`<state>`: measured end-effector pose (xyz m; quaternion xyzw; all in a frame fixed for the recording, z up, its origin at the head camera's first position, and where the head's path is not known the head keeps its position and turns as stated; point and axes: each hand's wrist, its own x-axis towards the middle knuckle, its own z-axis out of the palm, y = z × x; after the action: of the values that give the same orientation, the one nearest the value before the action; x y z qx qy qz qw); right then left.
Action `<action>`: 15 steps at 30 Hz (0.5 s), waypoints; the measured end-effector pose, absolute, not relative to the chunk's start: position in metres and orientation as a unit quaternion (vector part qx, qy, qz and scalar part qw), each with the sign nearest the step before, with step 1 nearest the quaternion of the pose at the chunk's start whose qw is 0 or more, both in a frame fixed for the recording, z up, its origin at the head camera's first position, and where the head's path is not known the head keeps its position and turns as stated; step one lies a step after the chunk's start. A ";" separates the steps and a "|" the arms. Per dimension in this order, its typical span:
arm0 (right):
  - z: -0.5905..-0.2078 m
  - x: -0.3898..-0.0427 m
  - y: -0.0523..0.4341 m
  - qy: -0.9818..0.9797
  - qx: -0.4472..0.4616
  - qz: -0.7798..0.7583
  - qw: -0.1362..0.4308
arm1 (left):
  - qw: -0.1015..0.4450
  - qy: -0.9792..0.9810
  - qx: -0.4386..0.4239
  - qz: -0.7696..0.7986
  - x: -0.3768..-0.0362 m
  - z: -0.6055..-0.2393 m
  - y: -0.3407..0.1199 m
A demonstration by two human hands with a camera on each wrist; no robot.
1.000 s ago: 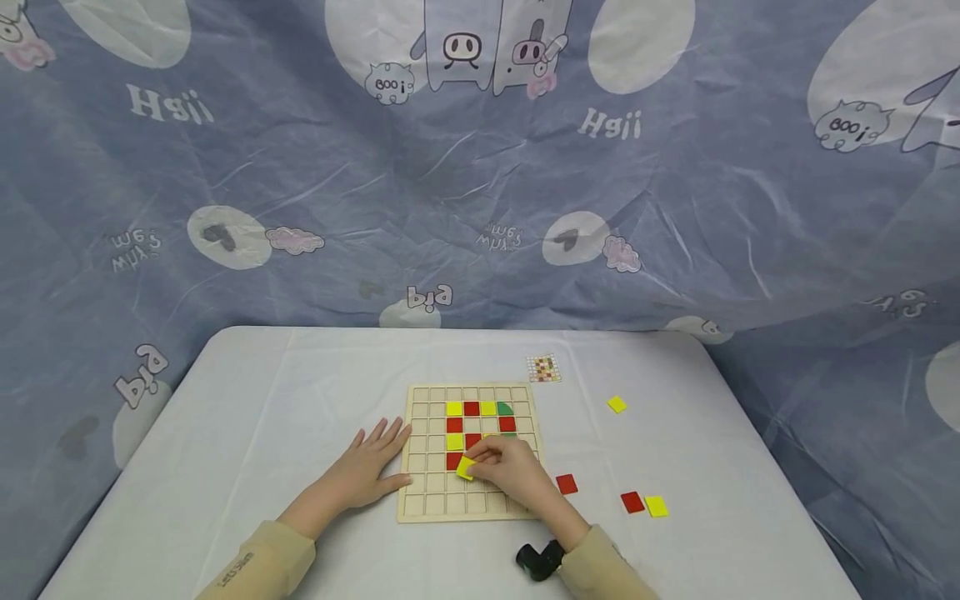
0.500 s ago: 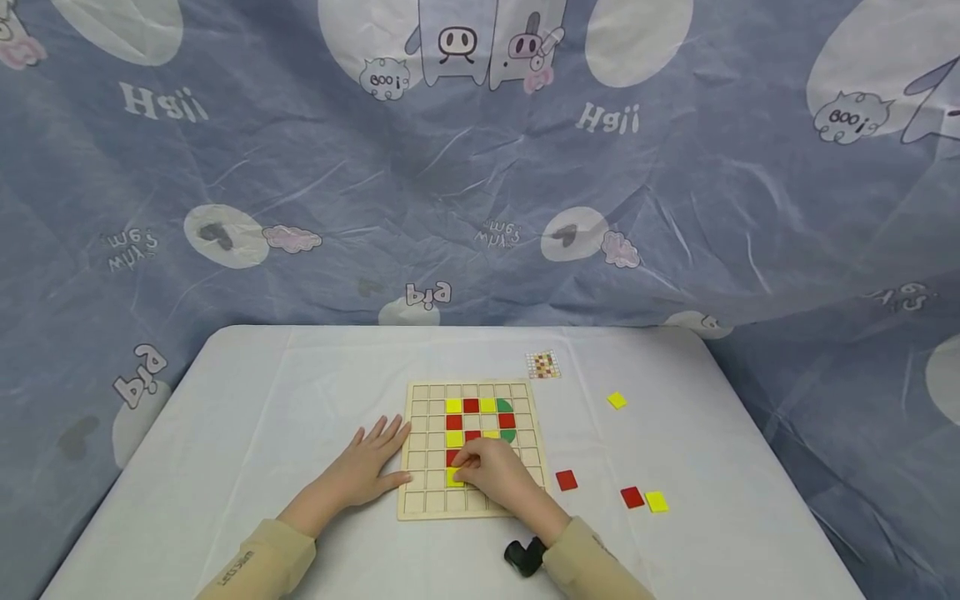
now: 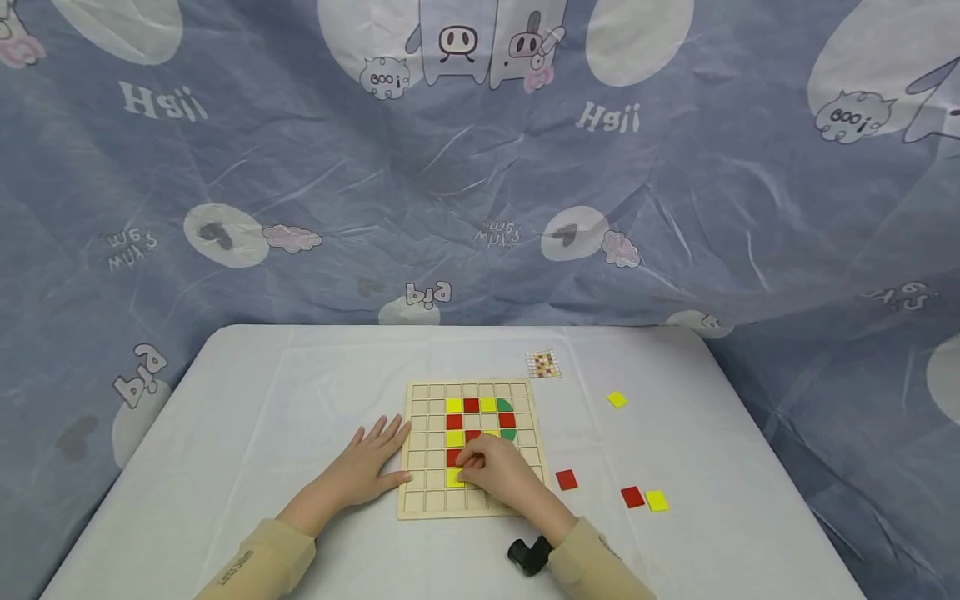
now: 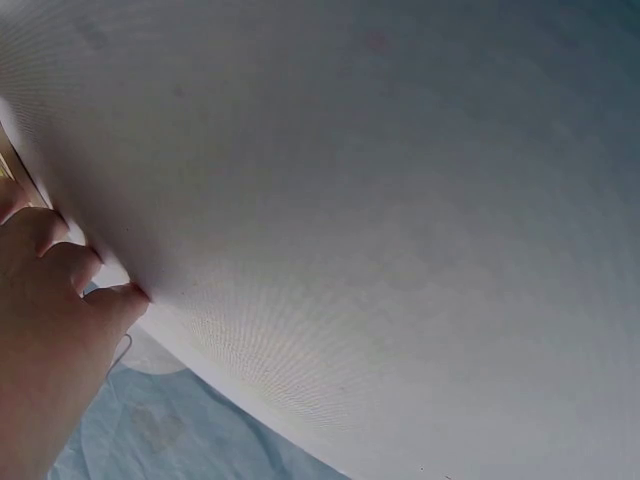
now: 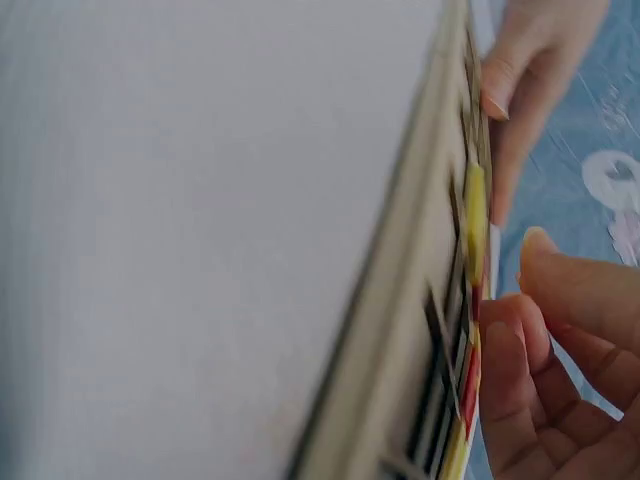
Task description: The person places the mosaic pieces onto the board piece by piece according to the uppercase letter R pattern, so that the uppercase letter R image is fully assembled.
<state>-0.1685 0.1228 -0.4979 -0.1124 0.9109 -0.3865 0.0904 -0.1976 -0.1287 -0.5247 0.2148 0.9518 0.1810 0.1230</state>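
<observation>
A wooden grid board (image 3: pixel 415 501) lies on the white table in the head view, with red and yellow square tiles and green rounded pieces in its cells. My left hand (image 3: pixel 365 467) lies flat with fingers spread, fingertips at the board's left edge. Over the board's lower middle is my right hand (image 3: pixel 501 473), its thumb and index tips beside the lowest yellow tile (image 3: pixel 453 478). That tile lies in a cell below a red tile (image 3: pixel 453 457). In the right wrist view the right fingers (image 5: pixel 545 260) are loosely bent, with a gap and nothing between them. The hand covers some cells.
Right of the board lie a red tile (image 3: pixel 567 480), another red tile (image 3: pixel 632 497) beside a yellow tile (image 3: pixel 657 501), and a lone yellow tile (image 3: pixel 617 400) farther back. A small pattern card (image 3: pixel 543 364) sits behind the board. A black object (image 3: pixel 528 557) shows by the right sleeve.
The yellow tile, pinched and tilted in the right hand a second ago, now lies in its cell. The right fingers have come off it. The left hand has stayed put.
</observation>
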 end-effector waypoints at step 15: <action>-0.490 -0.164 0.228 0.907 0.013 -0.415 0.068 | 0.117 0.951 0.217 0.187 -0.197 -0.526 -0.130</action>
<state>-0.1635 0.2280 -0.4903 0.0128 0.9071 -0.4151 0.0684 -0.1967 -0.1297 -0.5257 0.2171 0.9509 0.1869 0.1174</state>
